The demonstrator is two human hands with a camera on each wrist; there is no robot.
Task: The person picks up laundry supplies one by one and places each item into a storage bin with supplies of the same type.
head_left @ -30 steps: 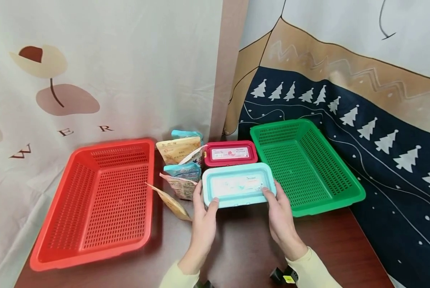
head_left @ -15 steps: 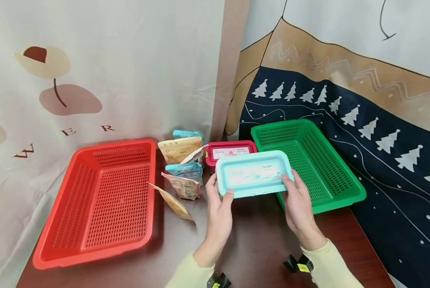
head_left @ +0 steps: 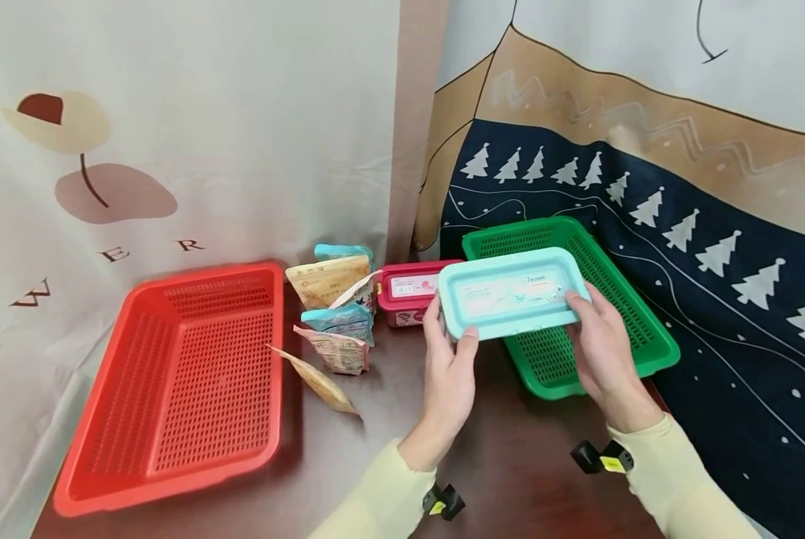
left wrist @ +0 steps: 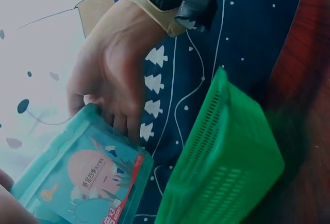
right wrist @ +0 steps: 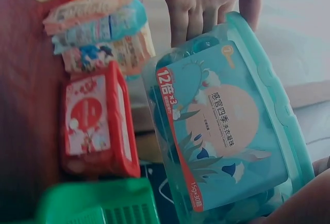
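Both hands hold a light-blue lidded tub of laundry pods (head_left: pixel 513 294), lid up. In the head view it overlaps the near left part of the green basket (head_left: pixel 557 355), above its rim. My left hand (head_left: pixel 449 374) grips the tub's left end, thumb on the lid edge. The right hand (head_left: pixel 604 344) grips its other end, thumb on the lid. In the right wrist view the tub's printed front label (right wrist: pixel 221 126) faces the camera, and pods show dimly through the clear wall.
A red lidded tub (head_left: pixel 409 288) stands behind, left of the green basket. Several snack-like pouches (head_left: pixel 338 352) stand left of it, one flat yellowish pouch (head_left: pixel 317 382) leaning near the red basket (head_left: pixel 173 389). Curtains hang at the back and right of the brown table (head_left: pixel 510 464).
Both hands have carried the light-blue tub right and upward, from in front of the red tub to over the green basket. The pouches and baskets stay put.
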